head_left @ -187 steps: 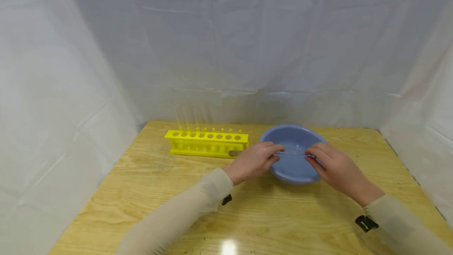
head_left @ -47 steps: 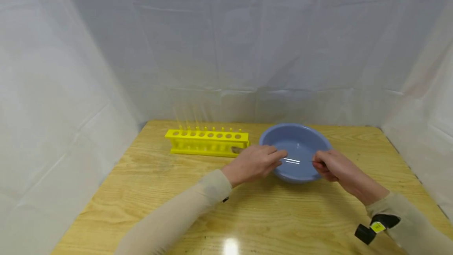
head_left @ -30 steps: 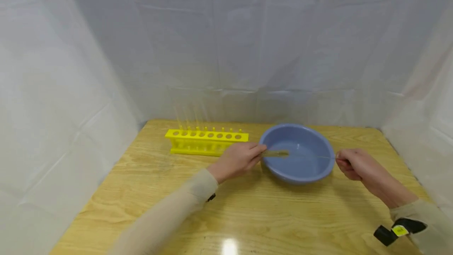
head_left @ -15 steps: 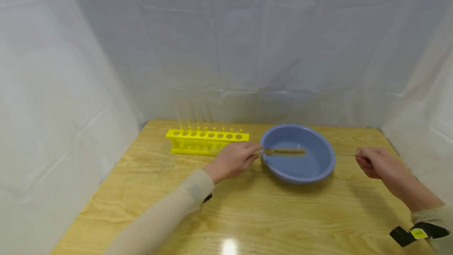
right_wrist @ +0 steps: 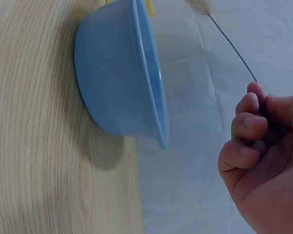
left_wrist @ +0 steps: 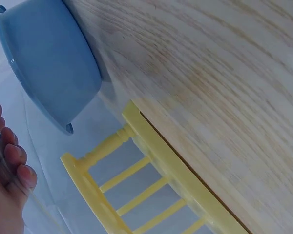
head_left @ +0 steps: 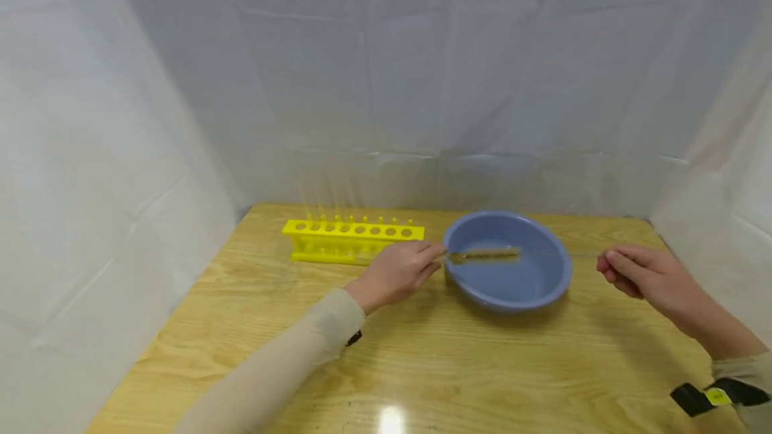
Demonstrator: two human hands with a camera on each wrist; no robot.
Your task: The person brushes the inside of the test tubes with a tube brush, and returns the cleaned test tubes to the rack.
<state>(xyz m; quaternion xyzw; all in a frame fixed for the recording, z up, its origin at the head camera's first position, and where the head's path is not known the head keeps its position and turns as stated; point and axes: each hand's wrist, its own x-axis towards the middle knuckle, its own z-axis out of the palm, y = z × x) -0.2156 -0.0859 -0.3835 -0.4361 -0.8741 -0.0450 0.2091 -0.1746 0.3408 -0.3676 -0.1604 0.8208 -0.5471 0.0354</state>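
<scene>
My left hand (head_left: 398, 273) grips a clear test tube (left_wrist: 39, 204) at the near side of the yellow rack, its mouth toward the basin. From that mouth a tan-bristled test tube brush (head_left: 491, 255) stretches level across the blue basin (head_left: 512, 290). My right hand (head_left: 654, 280), right of the basin, pinches the far end of the brush's thin twisted-wire handle. The right wrist view shows this wire between thumb and forefinger of the right hand (right_wrist: 268, 151), the other fingers curled. In the left wrist view, fingers of the left hand (left_wrist: 10, 175) wrap the tube.
A yellow test tube rack (head_left: 356, 230) stands left of the basin, with several clear tubes (head_left: 322, 203) upright at its left end. Both rest on a wooden table (head_left: 422, 367). White sheeting (head_left: 386, 86) hangs behind and at both sides.
The brush bristles, earlier inside the tube and left of the left hand, have come out over the basin as the right hand moved right. Lately the right hand has risen slightly and turned.
</scene>
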